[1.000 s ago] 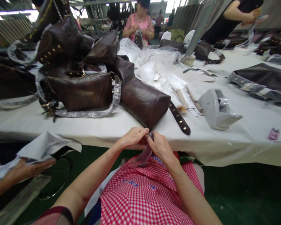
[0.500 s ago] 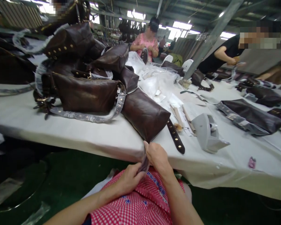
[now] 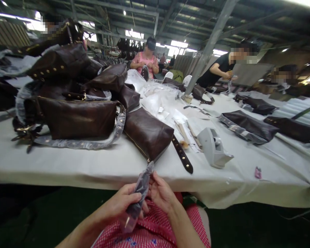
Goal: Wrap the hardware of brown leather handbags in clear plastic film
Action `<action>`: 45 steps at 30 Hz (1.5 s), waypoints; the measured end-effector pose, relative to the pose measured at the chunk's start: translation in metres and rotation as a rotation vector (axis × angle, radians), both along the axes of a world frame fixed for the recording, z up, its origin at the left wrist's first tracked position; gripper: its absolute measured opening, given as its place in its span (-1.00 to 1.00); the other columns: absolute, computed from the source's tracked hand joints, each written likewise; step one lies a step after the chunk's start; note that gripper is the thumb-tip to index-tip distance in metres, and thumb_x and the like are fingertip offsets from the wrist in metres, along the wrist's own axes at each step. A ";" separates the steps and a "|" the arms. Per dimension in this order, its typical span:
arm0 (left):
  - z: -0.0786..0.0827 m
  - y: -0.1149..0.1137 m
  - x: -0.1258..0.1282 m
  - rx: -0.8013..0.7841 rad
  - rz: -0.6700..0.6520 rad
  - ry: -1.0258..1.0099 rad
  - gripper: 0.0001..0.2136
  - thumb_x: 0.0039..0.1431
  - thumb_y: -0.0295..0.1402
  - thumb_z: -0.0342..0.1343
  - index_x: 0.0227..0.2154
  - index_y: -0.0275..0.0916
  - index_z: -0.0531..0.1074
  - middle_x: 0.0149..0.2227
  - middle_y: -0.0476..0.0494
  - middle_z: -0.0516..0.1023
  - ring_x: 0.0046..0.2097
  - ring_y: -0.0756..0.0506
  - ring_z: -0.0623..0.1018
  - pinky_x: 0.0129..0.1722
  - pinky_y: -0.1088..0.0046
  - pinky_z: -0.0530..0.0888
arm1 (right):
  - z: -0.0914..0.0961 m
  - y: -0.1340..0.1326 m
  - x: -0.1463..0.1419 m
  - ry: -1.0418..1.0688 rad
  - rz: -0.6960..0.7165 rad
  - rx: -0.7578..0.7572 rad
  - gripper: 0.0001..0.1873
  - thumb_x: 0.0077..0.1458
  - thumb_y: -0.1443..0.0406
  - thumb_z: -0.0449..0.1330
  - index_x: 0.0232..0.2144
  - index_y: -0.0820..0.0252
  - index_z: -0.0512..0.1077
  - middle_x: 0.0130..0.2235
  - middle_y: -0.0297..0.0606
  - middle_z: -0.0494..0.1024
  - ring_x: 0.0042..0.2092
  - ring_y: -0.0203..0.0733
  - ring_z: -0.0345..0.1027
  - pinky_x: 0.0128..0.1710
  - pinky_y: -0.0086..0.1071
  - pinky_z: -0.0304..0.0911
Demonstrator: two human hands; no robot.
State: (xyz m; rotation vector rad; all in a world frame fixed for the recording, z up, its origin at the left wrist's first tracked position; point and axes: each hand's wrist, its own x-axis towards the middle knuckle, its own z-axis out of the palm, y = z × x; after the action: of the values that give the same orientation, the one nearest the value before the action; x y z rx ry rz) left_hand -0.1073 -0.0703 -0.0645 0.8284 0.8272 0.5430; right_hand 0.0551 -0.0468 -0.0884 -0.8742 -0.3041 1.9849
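A: What takes up most of the frame?

B: The long white table point(image 3: 67, 165), running across the middle. At the upper left it carries a pile of brown bags point(image 3: 67, 103), and one more brown bag point(image 3: 147, 132) lies near the centre with its studded strap point(image 3: 182, 158) pointing down toward the table edge

A: And to the right of that?

B: A grey tape dispenser point(image 3: 213, 148), then a small pink scrap point(image 3: 257, 172) further right. Other people work at the far side, one in a pink top point(image 3: 144, 63) at the top centre

A: Where are the person's own hands?

B: Bottom centre, below the table edge and over a red checked apron point(image 3: 155, 234). Between them is a wrapped strap point(image 3: 142, 182), dark and sleeved in clear plastic. Its long axis slants from lower left to upper right, the top end just under the table edge

A: Who has hold of it?

B: The left hand point(image 3: 121, 206) is nearer its middle, fingers closed round the lower half. The right hand point(image 3: 161, 193) sits just to the right with fingers loosely spread, tips against the upper part; I cannot tell whether they pinch it
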 end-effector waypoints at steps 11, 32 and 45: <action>-0.012 -0.002 0.030 0.070 0.007 -0.057 -0.44 -0.12 0.06 0.24 -0.16 -0.28 0.38 -0.48 -0.11 0.50 -0.55 -0.01 0.43 -0.56 0.54 0.28 | -0.004 0.022 -0.008 0.171 -0.295 -0.212 -0.82 0.06 0.26 0.30 -0.47 0.29 0.47 -0.53 -0.32 0.56 -0.52 -0.31 0.46 -0.51 -0.49 0.36; -0.017 0.186 -0.059 1.194 0.274 1.002 -0.43 -0.08 -0.52 0.14 0.10 -0.26 0.32 0.26 -0.33 0.21 0.29 -0.28 0.18 0.27 0.04 0.10 | -0.017 0.017 0.157 0.192 -0.298 -0.073 -0.62 -0.15 0.50 0.38 -0.29 0.17 0.35 -0.47 -0.53 0.44 -0.60 -0.55 0.29 -0.62 -0.64 0.28; 0.119 0.192 -0.020 1.443 0.069 1.292 -0.84 0.10 -0.24 0.17 -0.36 -0.22 0.50 -0.46 -0.14 0.53 -0.30 -0.15 0.53 -0.20 0.40 0.36 | -0.010 0.025 0.193 0.256 -0.358 -0.062 -0.51 -0.26 0.59 0.38 -0.27 0.21 0.32 -0.50 -0.56 0.39 -0.64 -0.58 0.24 -0.67 -0.70 0.19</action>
State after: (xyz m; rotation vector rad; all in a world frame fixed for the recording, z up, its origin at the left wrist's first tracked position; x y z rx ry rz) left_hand -0.1270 0.1217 0.0549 2.6345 1.6163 0.6018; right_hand 0.2480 -0.0220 -0.0988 -0.6508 0.0591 1.7508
